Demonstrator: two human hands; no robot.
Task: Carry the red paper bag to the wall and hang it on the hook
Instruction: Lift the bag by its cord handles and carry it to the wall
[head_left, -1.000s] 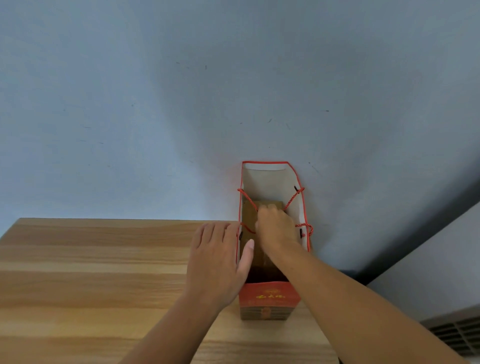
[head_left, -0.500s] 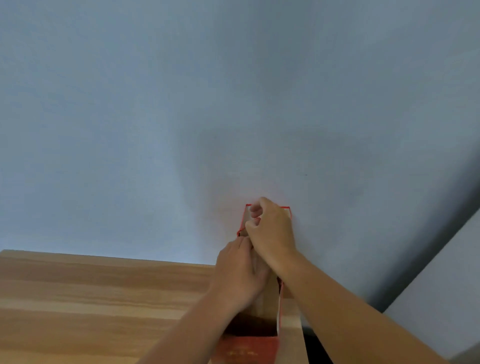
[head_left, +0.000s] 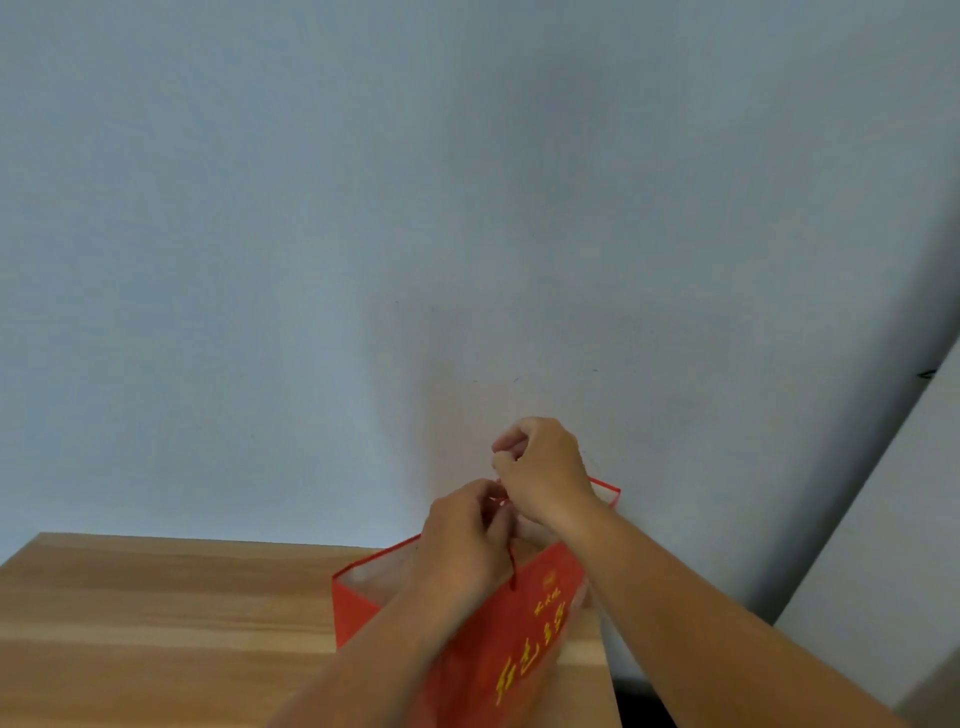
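The red paper bag (head_left: 524, 629) with yellow lettering is raised and tilted over the right end of the wooden table (head_left: 156, 623). My left hand (head_left: 462, 540) is closed on its red cord handle just above the bag's open top. My right hand (head_left: 540, 473) is a little higher and to the right, fingers pinched on the other cord handle. Both hands touch each other near the cords. The bag's white inside shows at the left of my left forearm. No hook is visible on the pale blue wall (head_left: 467, 208).
The table's far edge meets the wall. A white panel or cabinet side (head_left: 893, 545) rises at the right, with a dark gap (head_left: 639, 701) between it and the table's right edge.
The bag has risen off the table and turned, so its red lettered side now faces me. Both hands went from the bag's body to its cord handles and moved upward. The view tilted up.
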